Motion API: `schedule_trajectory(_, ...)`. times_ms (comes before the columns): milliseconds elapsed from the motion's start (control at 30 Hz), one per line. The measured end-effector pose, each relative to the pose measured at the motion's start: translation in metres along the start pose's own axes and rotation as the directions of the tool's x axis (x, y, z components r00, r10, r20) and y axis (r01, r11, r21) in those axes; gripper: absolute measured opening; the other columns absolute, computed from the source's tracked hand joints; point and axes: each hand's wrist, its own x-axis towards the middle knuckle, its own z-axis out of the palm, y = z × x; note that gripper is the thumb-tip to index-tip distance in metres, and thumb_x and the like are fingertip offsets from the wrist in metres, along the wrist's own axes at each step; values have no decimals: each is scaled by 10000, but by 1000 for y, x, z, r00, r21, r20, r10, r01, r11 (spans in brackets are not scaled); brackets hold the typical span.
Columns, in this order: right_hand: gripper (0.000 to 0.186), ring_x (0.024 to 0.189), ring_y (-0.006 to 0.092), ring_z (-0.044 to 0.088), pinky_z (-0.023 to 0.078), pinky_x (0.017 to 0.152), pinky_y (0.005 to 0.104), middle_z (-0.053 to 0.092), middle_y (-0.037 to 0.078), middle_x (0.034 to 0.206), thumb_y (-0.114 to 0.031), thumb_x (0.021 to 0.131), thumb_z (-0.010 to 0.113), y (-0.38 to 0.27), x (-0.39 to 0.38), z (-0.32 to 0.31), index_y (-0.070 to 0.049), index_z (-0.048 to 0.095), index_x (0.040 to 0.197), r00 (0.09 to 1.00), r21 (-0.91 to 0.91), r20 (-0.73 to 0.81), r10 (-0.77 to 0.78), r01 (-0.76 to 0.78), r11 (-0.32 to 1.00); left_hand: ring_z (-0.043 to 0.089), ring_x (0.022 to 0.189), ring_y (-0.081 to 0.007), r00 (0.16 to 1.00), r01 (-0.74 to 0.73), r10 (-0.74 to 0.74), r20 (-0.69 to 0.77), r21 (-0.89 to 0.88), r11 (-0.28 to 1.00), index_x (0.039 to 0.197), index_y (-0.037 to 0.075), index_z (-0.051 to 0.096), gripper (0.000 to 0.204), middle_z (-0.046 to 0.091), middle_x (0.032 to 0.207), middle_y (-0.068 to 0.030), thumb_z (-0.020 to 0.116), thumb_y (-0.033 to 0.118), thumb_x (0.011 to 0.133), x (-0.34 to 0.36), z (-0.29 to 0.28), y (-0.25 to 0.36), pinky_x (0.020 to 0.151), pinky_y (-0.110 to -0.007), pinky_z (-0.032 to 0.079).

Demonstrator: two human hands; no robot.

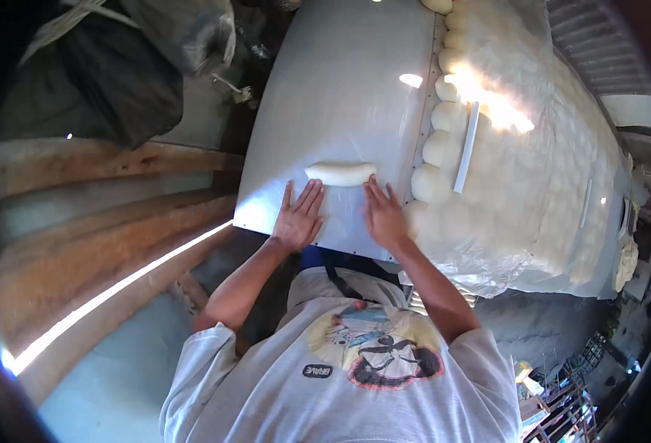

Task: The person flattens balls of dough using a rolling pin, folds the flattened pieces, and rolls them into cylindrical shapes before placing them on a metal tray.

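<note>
A pale roll of dough (342, 174) lies crosswise on the smooth metal tabletop (340, 88), near the edge closest to me. My left hand (300, 215) is flat and palm down, its fingertips touching the near side of the roll toward its left end. At the right end, the fingertips of my right hand (384, 214) meet the dough, with the fingers stretched out. Neither hand grips anything. Just right of my right hand, a row of round dough balls (430, 183) runs away from me along a seam in the table.
Clear plastic sheeting (532, 192) covers many more dough balls on the right part of the table. A white strip (466, 148) lies on it. Wooden beams (111, 221) stand to the left, a dark cloth (119, 81) hangs at the upper left, and a cluttered rack (562, 399) is at lower right.
</note>
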Motion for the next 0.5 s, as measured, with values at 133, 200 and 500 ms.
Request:
schedule_trajectory(133,650,1470,378,329,268,1207,532,333,280,1564,-216,958,571,-15,26,-35,86,342,1487,990,67,-49,130,-126,990,267,1515,-342,970,196,-214,-114,-152,969,1504,-65,329,687,300,1610,-228,577,189,916,17,-22,4,1228,-530,181)
schedule_trajectory(200,570,1450,371,377,287,1206,518,382,291,1538,-151,957,546,-24,24,-7,92,408,1453,966,5,-257,27,-26,1000,326,1487,-318,954,166,-174,-244,-51,985,1493,-67,351,667,363,1567,-234,569,130,894,15,-3,11,1225,-503,213)
schedule_trajectory(500,642,1315,309,514,325,1153,550,578,166,1341,5,769,631,-26,49,-11,-27,510,1399,988,-157,-76,136,-146,977,511,1301,-280,963,161,-171,-207,-65,985,1345,-5,537,543,560,1360,-144,598,6,806,47,-18,-4,1159,-509,316)
